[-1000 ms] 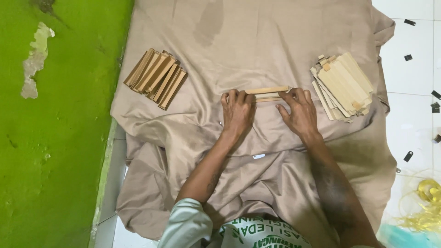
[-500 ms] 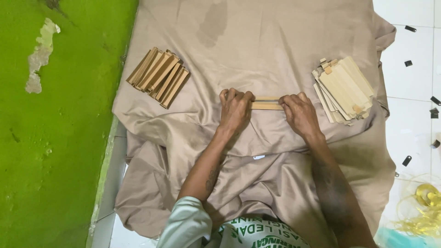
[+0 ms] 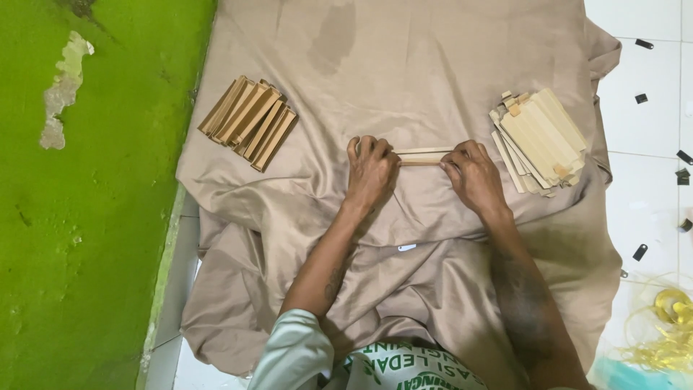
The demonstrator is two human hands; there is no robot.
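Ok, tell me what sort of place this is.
Probably a home floor used as a makeshift craft spot. A beige cloth is spread over white floor tiles beside a bright green wall with peeling paint, and two stacks of flat wooden strips lie on the cloth.

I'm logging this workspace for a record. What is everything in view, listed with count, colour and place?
Folded cardboard piece: one, pale tan, centre of the cloth, held at both ends.
Stack of folded pieces: one, brown, upper left on the cloth.
Stack of flat pieces: one, pale tan, right on the cloth.
Cloth: one, beige, spread over the floor.
Wall: green, chipped, left.
Tiled floor: white, right, with small black scraps.
Ribbon: yellow, lower right.
Left hand: grips the piece's left end.
Right hand: grips its right end.
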